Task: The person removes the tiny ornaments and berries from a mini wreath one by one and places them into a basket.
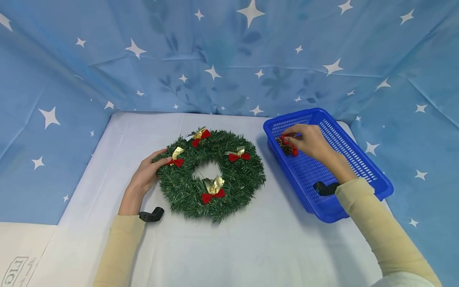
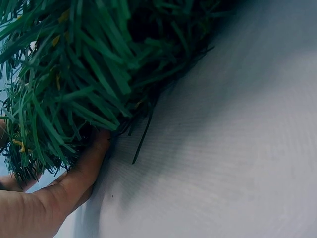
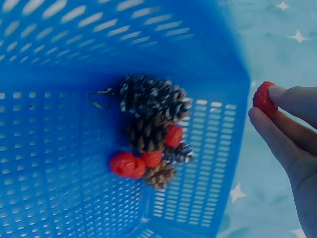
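A green wreath (image 1: 240,175) lies on the white table, set with several red bows (image 1: 213,195) and gold leaves. My left hand (image 1: 146,173) grips its left edge, thumb on top by a bow and fingers underneath at the table in the left wrist view. Over the far left part of the blue basket (image 1: 295,190), my right hand (image 1: 311,141) pinches a red artificial raspberry (image 3: 265,98) between thumb and fingertip. Below it in the basket are several pine cones (image 3: 144,96), one with a cord loop, and several red raspberries (image 3: 127,164).
The basket has slotted walls and stands on the right side of the white table (image 1: 229,247). Blue star-patterned cloth (image 1: 222,56) rises behind the table and at both sides. A beige printed surface (image 1: 21,255) shows at the lower left.
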`<state>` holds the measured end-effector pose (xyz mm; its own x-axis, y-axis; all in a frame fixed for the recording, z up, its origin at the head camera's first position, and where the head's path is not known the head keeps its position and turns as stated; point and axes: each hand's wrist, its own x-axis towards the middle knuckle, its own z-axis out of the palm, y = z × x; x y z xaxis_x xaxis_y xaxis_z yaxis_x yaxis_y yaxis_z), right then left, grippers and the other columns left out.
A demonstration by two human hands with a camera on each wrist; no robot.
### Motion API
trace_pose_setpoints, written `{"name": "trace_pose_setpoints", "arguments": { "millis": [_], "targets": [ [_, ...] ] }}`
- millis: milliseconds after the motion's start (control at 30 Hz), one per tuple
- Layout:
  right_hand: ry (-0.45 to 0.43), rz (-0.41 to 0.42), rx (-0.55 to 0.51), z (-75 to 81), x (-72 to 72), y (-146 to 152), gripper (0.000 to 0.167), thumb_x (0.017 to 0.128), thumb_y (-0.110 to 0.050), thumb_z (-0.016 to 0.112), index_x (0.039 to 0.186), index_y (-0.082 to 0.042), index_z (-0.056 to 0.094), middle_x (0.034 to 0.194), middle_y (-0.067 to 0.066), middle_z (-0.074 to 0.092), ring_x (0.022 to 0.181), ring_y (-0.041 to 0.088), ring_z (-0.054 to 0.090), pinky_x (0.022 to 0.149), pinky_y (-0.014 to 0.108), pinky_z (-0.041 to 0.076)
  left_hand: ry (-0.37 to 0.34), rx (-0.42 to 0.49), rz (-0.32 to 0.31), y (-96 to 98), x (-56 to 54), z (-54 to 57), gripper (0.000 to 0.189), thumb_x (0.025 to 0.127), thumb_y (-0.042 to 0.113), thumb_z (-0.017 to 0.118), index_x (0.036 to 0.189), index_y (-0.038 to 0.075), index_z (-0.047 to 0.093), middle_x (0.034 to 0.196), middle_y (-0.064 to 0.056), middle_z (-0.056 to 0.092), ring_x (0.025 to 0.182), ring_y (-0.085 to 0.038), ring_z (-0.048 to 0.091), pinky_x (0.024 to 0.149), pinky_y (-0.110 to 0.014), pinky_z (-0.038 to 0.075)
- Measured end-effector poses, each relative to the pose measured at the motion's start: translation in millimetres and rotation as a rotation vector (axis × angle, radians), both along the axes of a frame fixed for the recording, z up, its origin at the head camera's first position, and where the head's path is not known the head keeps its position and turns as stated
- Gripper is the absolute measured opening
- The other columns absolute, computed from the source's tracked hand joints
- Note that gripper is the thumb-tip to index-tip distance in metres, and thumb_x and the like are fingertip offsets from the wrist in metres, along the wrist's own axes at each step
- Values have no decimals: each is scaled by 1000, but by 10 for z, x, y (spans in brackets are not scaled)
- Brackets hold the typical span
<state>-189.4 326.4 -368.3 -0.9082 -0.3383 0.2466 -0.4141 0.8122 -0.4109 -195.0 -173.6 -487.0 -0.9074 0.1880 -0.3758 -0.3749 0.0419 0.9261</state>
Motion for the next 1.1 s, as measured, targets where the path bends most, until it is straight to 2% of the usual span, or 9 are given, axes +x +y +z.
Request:
{"name": "trace_pose_setpoints", "arguments": {
  "millis": [300,500,733,900,1100],
  "targets": [
    [-80,-98,54,-147,-163,148,15,96,1,69,107,4,78,106,25,75,97,44,74,81,56,61,6,14,7,13,10,12,70,104,25,63,165,17,29,173,-9,-8,159,-36,-8,120,-75,7],
    [-128,-108,64,-281,-266,230,16,96,3,67,109,6,77,107,27,75,100,44,73,84,57,60,8,10,6,9,16,15,70,104,25,63,165,17,28,173,-9,-8,159,-36,-8,120,-76,7],
    [-139,-106,86,-395,-386,237,16,95,0,68,108,5,77,105,26,75,98,41,72,84,56,59,8,7,5,1,15,15,70,104,25,63,165,17,28,173,-9,-8,159,-36,-8,120,-76,6],
    [-138,-108,108,-460,-469,216,16,95,-1,69,106,5,78,104,25,75,94,40,72,81,54,59,15,4,-2,-3,14,0,69,105,25,62,165,17,28,173,-9,-7,159,-37,-8,119,-76,6],
    [-165,-123,125,-495,-518,193,17,95,-1,66,107,5,77,107,27,74,98,43,70,86,56,58,18,1,-2,4,16,14,70,104,25,63,164,17,29,173,-10,-5,159,-37,-6,119,-77,7]
  ]
}}
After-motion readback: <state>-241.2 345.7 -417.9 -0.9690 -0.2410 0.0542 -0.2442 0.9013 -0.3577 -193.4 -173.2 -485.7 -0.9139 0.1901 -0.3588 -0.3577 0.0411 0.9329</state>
